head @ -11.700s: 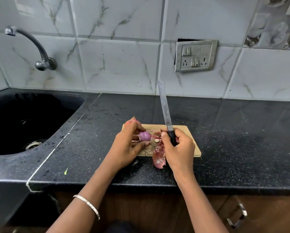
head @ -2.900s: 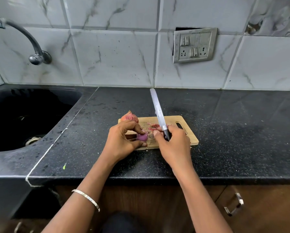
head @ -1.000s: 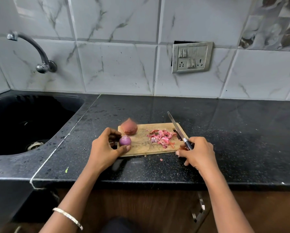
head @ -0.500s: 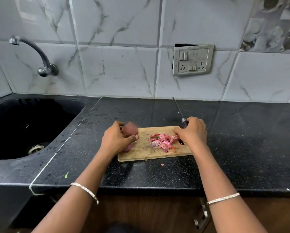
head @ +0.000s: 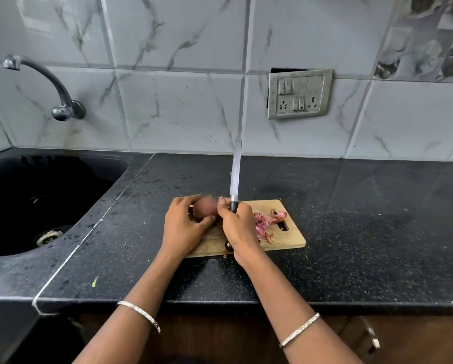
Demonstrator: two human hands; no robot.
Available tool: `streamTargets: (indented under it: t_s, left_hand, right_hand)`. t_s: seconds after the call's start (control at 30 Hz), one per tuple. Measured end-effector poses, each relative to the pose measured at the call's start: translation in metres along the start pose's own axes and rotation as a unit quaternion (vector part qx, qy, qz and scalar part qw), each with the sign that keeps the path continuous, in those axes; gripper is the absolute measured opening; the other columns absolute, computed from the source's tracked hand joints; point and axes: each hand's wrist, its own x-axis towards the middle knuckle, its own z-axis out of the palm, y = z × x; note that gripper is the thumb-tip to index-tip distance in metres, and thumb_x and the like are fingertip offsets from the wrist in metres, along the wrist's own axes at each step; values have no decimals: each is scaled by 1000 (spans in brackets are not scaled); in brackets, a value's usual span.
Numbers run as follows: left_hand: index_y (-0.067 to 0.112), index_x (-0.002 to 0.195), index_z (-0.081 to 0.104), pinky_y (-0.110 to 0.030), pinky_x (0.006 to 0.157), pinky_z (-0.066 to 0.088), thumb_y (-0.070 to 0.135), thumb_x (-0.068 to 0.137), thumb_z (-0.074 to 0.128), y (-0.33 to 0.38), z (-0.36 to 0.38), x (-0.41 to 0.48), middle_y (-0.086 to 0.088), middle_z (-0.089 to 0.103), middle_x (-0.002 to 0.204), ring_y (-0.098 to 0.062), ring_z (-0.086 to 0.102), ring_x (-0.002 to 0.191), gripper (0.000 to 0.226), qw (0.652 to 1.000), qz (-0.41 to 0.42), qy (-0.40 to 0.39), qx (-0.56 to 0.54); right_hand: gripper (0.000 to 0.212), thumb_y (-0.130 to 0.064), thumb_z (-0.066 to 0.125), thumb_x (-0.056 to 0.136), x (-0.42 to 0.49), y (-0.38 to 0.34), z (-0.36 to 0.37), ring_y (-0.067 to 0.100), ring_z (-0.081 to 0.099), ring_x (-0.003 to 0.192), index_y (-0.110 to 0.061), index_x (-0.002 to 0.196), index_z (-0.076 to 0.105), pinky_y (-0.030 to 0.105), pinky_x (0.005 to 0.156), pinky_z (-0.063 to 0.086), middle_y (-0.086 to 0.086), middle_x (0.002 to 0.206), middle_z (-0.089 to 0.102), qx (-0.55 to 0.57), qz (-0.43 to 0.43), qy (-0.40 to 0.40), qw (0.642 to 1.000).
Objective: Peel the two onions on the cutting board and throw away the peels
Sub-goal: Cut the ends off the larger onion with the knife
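Head view looks down on the cutting board (head: 288, 239) on the black worktop (head: 364, 232). Our left hand (head: 183, 227) curls around an unpeeled onion (head: 205, 208), which is blurred and half covered by fingers, over the board's left end. Our right hand (head: 238, 228) grips the knife (head: 235, 174), the handle mostly hidden in the fist and the blade pointing toward the wall. Pink peels (head: 266, 222) lie on the board's right half, partly behind that hand. Our hands hide the board's left part.
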Motion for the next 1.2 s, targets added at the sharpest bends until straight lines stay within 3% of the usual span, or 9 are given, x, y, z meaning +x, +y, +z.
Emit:
streamTargets:
  t_s: [0.23, 0.33, 0.47, 0.6, 0.67, 0.77, 0.87, 1.1, 1.2]
  left_hand:
    - [21, 127, 66, -3, 75, 47, 21, 72, 90, 4, -7, 7, 4, 69, 108, -8, 70, 91, 60, 998, -19, -49, -40]
    - [23, 124, 67, -19, 83, 54, 25, 69, 92, 9, -8, 12, 5, 71, 106, -9, 68, 91, 60, 998, -13, -63, -14]
    - [26, 124, 66, -32, 95, 51, 33, 68, 90, 22, -2, 13, 6, 70, 115, -14, 64, 106, 61, 995, 40, -75, 55]
    - [25, 129, 64, -33, 92, 47, 34, 71, 82, 41, 10, 4, 3, 62, 126, -20, 61, 112, 61, 980, 132, -71, 130]
    - [23, 133, 62, -32, 89, 46, 35, 73, 79, 47, 17, -1, 1, 59, 128, -22, 60, 114, 63, 970, 171, -75, 158]
    - [24, 136, 58, -32, 89, 47, 40, 75, 77, 50, 20, -2, 1, 58, 131, -21, 58, 118, 66, 963, 189, -82, 173]
    - [22, 134, 53, -38, 88, 51, 34, 73, 79, 48, 22, -3, -1, 58, 131, -24, 60, 113, 68, 965, 194, -104, 144]
    - [20, 123, 58, -31, 90, 48, 27, 68, 79, 46, 36, -15, 4, 57, 119, -14, 57, 108, 59, 964, 236, -120, 30]
    - [19, 123, 61, -28, 95, 49, 34, 70, 73, 37, 36, -12, 6, 54, 119, -6, 54, 109, 57, 965, 230, -126, -18]
  right_hand:
    - [32, -33, 55, 103, 23, 0, -45, 15, 51, 60, -10, 83, 64, 33, 56, 35, -1, 66, 56, -80, 6, 38, 996]
    - [35, -34, 56, 102, 29, 4, -67, 18, 49, 59, -12, 75, 58, 34, 57, 34, -2, 60, 50, -81, 23, 73, 994]
    - [35, -34, 58, 101, 30, 7, -85, 17, 55, 65, -1, 98, 71, 32, 60, 38, 16, 79, 69, -44, 9, 98, 994]
    - [15, -26, 64, 99, 29, 3, -91, 21, 73, 97, -16, 95, 74, 42, 90, 59, 8, 97, 76, 68, -9, 96, 993]
    - [14, -16, 62, 101, 23, -1, -91, 20, 74, 97, -6, 101, 71, 38, 82, 62, 10, 100, 75, 109, -8, 75, 991]
    - [12, -11, 57, 102, 5, -6, -92, 22, 76, 74, -5, 106, 66, 31, 58, 60, 12, 98, 74, 108, 8, 36, 994]
    - [7, -14, 60, 101, -11, -1, -96, 17, 62, 46, -10, 103, 66, 22, 38, 41, 10, 83, 75, 18, -3, 37, 999]
    - [12, -18, 63, 97, -27, 9, -99, 22, 61, 45, -7, 93, 66, 23, 40, 36, 13, 71, 64, -57, -10, 65, 996]
    - [17, -23, 57, 101, -33, 9, -104, 20, 62, 43, -8, 93, 61, 24, 42, 37, 16, 82, 71, -86, -12, 57, 995]
